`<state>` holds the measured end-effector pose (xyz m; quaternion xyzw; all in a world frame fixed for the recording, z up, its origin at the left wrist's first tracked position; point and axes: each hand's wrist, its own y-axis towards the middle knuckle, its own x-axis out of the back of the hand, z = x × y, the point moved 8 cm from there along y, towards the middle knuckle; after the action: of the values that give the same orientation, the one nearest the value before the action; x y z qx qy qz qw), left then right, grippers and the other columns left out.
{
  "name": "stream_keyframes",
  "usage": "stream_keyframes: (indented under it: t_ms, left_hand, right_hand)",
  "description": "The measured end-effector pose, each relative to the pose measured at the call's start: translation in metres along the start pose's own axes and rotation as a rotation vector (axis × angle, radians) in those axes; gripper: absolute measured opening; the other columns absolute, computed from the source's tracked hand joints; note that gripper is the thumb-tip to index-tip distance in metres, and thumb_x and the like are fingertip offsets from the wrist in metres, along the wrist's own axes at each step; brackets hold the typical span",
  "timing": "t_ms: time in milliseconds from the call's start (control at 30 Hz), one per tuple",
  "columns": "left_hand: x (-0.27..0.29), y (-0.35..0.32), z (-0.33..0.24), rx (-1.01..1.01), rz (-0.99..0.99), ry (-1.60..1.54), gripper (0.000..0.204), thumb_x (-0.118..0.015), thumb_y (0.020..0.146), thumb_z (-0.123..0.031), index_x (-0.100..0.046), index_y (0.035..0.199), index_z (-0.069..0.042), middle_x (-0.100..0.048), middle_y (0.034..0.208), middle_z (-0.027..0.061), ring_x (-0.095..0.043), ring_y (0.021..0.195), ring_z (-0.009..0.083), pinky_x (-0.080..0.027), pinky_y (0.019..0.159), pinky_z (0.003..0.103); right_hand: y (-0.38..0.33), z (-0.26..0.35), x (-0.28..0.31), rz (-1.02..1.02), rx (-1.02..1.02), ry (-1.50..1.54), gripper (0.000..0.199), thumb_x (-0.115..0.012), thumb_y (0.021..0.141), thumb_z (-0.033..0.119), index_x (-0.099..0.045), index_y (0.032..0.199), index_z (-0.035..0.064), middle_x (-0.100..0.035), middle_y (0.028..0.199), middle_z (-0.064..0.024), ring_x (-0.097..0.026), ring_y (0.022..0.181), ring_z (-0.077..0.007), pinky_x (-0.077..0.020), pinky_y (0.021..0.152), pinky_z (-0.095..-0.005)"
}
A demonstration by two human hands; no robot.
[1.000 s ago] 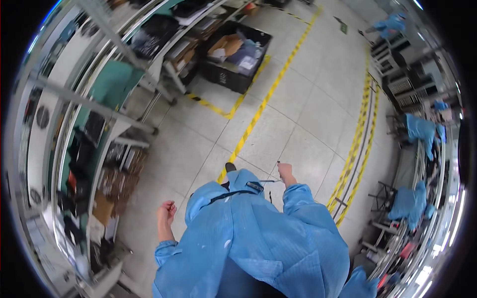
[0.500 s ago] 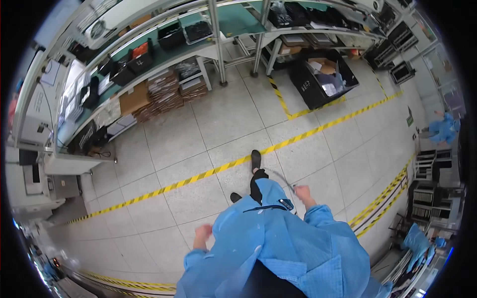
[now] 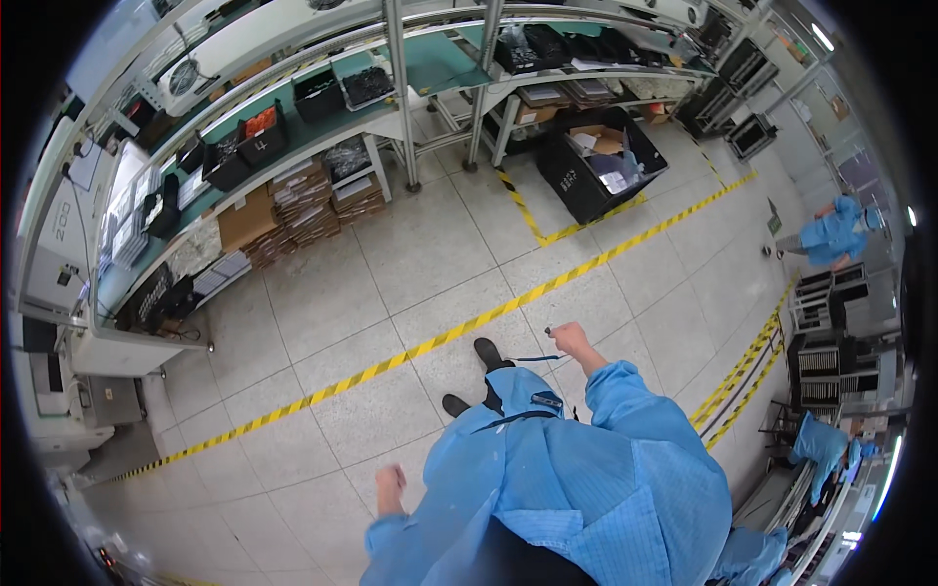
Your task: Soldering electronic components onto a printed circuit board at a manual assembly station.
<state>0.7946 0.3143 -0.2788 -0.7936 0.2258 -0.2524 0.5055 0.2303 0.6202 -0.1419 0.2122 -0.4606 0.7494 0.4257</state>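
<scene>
Pinching a Small Dark Piece Beside a Striped Floor Line

Closing around a small dark piece (image 3: 548,332), the fingers (image 3: 560,336) of a person's right hand (image 3: 575,344) are curled tight, with the piece poking out at their tips, over the floor and to the right of the shoes. A thin blue cord (image 3: 534,358) runs just below that hand; whether it joins the piece cannot be told. The left hand (image 3: 390,479), lower and well apart, is blurred, and how far its fingers are bent or whether they hold anything cannot be told.

The wearer's long blue coat (image 3: 586,479) spreads below, with two dark shoes (image 3: 487,355) on the tiled floor (image 3: 322,293), near a yellow-and-black tape line (image 3: 410,354). Beyond the line, a black bin (image 3: 586,200) of paper and cardboard sits by a taped corner. Behind it stretches a green tabletop (image 3: 440,68) bearing black boxes (image 3: 262,146), one filled with red things, above flat cardboard stacks (image 3: 305,210). At far right, another person in blue (image 3: 831,234) stands near dark racks (image 3: 819,356).
</scene>
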Motion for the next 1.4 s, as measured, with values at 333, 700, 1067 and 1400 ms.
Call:
stream_keyframes:
  t_ms: [333, 700, 1067, 1400]
  left_hand:
    - [-0.096, -0.040, -0.228, -0.507, -0.125, 0.154, 0.013, -0.053, 0.067, 0.001, -0.065, 0.064, -0.005, -0.057, 0.055, 0.0089, -0.050, 0.044, 0.0174, -0.037, 0.036, 0.031]
    - [-0.018, -0.040, -0.007, -0.010, -0.123, 0.552, 0.024, -0.054, 0.075, -0.017, -0.063, 0.057, -0.003, -0.058, 0.050, 0.0107, -0.058, 0.045, 0.0207, -0.043, 0.040, 0.034]
    - [0.183, 0.011, -0.083, 0.180, -0.286, -0.236, 0.019, -0.055, 0.075, -0.005, -0.055, 0.056, -0.001, -0.051, 0.051, 0.0092, -0.047, 0.040, 0.0190, -0.035, 0.035, 0.033]
    - [0.067, -0.082, -0.467, -0.526, 0.425, -0.126, 0.017, -0.056, 0.084, -0.016, -0.066, 0.078, -0.003, -0.061, 0.067, 0.0025, -0.052, 0.056, 0.0078, -0.037, 0.046, 0.024]
  right_hand:
    - [-0.017, -0.119, -0.050, 0.388, -0.230, -0.177, 0.031, -0.052, 0.077, 0.026, -0.066, 0.061, 0.0027, -0.063, 0.058, -0.0120, -0.058, 0.045, -0.0205, -0.0475, 0.047, -0.0338]
    - [0.118, 0.031, -0.108, 0.535, 0.406, -0.755, 0.015, -0.061, 0.072, 0.021, -0.071, 0.068, 0.0101, -0.066, 0.065, -0.0100, -0.064, 0.056, -0.0249, -0.0516, 0.057, -0.0342]
    - [0.055, 0.395, -0.198, 0.198, 0.402, -0.153, 0.024, -0.055, 0.069, 0.019, -0.068, 0.072, -0.0013, -0.065, 0.067, -0.0157, -0.063, 0.065, -0.0232, -0.0485, 0.060, -0.0346]
    - [-0.096, 0.536, -0.250, 0.808, 0.543, 0.218, 0.040, -0.053, 0.075, 0.010, -0.059, 0.113, 0.0032, -0.065, 0.069, -0.0088, -0.060, 0.064, -0.0144, -0.0479, 0.060, -0.0295]
